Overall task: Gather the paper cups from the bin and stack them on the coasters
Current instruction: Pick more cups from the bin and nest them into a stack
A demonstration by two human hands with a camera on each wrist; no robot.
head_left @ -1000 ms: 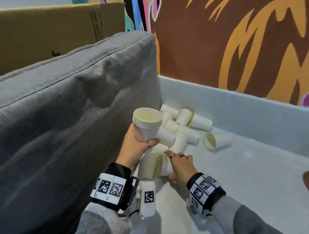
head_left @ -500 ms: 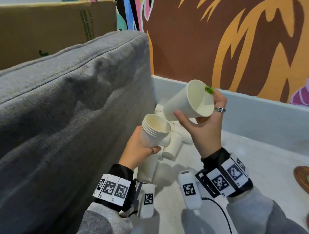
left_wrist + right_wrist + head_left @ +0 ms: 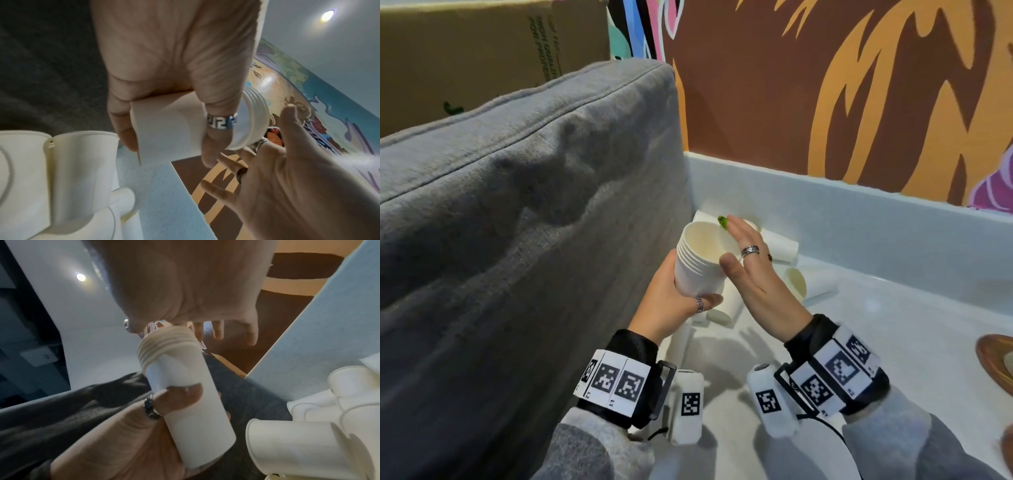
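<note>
**Left hand holds the nested cups; right hand spread above them**

The left hand (image 3: 671, 301) grips a stack of paper cups (image 3: 698, 260) around its lower wall, thumb across the front and fingers curled behind, mouth tilted up toward the camera. Several rolled rims sit nested at the top; the exact count is hard to read, though about 5 or 6 show in the right wrist view. A patterned ring (image 3: 222, 121) sits on the left thumb.

The right hand (image 3: 760, 284) is just beside and partly over the stack's mouth, fingers straight and spread, holding nothing. Whether its fingertips touch the rim cannot be told. A green nail (image 3: 722, 222) shows on 1 finger, and a silver ring (image 3: 750, 250) on another.

Below the hands, loose cups (image 3: 726, 305) lie on their sides in the pale bin (image 3: 859, 212), heaped near the corner against the grey cushion (image 3: 517, 205). 1 of them lies with its mouth open toward the camera, just right of the right hand. A wooden coaster (image 3: 993, 359) shows at the right edge, well apart from the stack. Behind the bin stands a brown and orange mural wall (image 3: 825, 85), with a cardboard box (image 3: 465, 51) behind the cushion.
</note>
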